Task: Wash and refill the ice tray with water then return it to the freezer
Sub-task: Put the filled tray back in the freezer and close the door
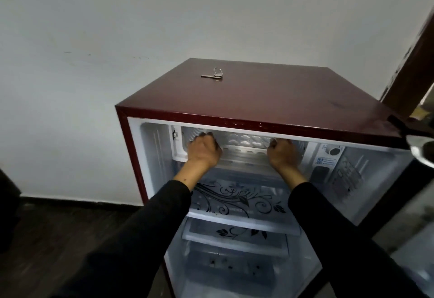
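No brand is reading clearly here: only a small blue-printed sticker (326,162) is showing on the right inner wall, its text too blurred to make out. Both hands are reaching into the top freezer compartment of the maroon metal fridge (246,100). The left hand (203,148) and right hand (283,152) are curling round opposite ends of the white plastic ice tray (244,141), which is sitting between the 2 grips. A silver key (212,75) is lying on top.

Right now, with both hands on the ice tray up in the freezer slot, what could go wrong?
1. The ice tray is held only at its ends by the left hand and right hand; tilting it could spill any water.
2. The keys lie loose on the fridge top; a jolt might knock them off.
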Demonstrator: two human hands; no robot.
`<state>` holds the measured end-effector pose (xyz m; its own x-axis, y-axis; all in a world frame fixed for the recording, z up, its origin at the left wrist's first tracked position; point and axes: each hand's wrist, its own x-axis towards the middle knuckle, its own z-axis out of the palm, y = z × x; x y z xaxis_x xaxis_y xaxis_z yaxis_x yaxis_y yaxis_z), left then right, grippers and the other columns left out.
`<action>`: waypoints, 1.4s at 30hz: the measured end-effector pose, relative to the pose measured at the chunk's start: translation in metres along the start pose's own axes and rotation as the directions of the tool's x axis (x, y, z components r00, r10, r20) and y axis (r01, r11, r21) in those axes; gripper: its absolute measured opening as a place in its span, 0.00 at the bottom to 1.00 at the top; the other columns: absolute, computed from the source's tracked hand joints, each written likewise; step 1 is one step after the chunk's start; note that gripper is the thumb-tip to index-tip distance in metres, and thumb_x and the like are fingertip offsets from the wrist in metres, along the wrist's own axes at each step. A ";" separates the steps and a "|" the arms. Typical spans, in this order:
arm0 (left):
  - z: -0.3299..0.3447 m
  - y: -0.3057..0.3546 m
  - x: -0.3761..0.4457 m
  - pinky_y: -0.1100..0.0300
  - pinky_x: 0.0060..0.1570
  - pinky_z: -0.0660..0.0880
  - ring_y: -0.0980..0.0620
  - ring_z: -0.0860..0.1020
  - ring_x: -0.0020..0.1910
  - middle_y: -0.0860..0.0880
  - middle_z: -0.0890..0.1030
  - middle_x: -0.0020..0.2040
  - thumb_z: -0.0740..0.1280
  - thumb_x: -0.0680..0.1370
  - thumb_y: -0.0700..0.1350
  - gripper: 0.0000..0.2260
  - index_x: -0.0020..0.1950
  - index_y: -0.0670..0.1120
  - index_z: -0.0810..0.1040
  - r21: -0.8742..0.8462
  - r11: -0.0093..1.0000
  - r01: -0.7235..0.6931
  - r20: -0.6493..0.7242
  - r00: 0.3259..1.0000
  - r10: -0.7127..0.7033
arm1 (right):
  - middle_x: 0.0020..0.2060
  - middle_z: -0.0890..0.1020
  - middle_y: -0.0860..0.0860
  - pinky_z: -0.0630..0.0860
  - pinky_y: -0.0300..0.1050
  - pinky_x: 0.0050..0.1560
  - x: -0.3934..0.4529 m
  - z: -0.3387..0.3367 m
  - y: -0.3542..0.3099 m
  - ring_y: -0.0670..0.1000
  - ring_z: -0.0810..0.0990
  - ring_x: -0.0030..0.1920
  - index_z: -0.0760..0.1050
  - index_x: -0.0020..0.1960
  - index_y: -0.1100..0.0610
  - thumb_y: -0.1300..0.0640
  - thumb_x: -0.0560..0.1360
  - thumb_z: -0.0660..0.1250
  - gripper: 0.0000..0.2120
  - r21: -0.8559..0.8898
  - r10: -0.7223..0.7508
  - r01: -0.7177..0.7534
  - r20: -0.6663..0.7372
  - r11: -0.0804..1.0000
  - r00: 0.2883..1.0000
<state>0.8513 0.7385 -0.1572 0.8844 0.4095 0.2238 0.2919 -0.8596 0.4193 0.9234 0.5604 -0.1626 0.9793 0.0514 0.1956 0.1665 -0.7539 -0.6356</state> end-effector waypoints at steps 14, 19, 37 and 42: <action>-0.005 0.024 -0.240 0.50 0.56 0.72 0.40 0.75 0.59 0.40 0.77 0.62 0.56 0.82 0.44 0.16 0.66 0.39 0.72 -0.254 0.966 0.051 0.056 0.998 -0.038 | 0.61 0.78 0.61 0.70 0.46 0.58 -0.208 -0.034 0.048 0.60 0.75 0.62 0.71 0.67 0.63 0.58 0.82 0.57 0.17 0.240 -0.003 -0.007 0.039 0.971 0.999; -0.010 0.022 -0.312 0.52 0.58 0.72 0.41 0.75 0.60 0.40 0.76 0.63 0.57 0.81 0.43 0.17 0.68 0.39 0.71 -0.334 0.940 0.064 0.054 0.997 -0.049 | 0.60 0.79 0.59 0.70 0.45 0.59 -0.285 -0.041 0.056 0.57 0.76 0.61 0.73 0.65 0.63 0.56 0.81 0.59 0.16 0.340 0.053 -0.065 0.045 0.938 0.998; -0.028 0.022 -0.440 0.48 0.69 0.64 0.46 0.70 0.68 0.44 0.73 0.69 0.56 0.82 0.45 0.19 0.72 0.40 0.67 -0.434 0.900 -0.040 0.230 0.961 0.154 | 0.55 0.81 0.49 0.73 0.44 0.60 -0.451 -0.105 0.071 0.47 0.77 0.58 0.77 0.61 0.56 0.52 0.80 0.62 0.13 0.426 0.309 -0.215 -0.165 0.879 0.936; -0.032 0.056 -0.472 0.47 0.71 0.61 0.45 0.69 0.69 0.43 0.72 0.69 0.56 0.82 0.44 0.19 0.72 0.40 0.67 -0.477 0.871 -0.118 0.265 0.926 0.270 | 0.53 0.80 0.48 0.71 0.41 0.57 -0.481 -0.141 0.102 0.46 0.77 0.55 0.77 0.60 0.56 0.53 0.80 0.62 0.12 0.453 0.401 -0.264 -0.239 0.851 0.884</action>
<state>0.4387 0.5069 -0.2112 0.9940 0.0656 0.0876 -0.0239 -0.6513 0.7585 0.4527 0.3667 -0.2164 0.9055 -0.4133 0.0962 -0.0646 -0.3585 -0.9313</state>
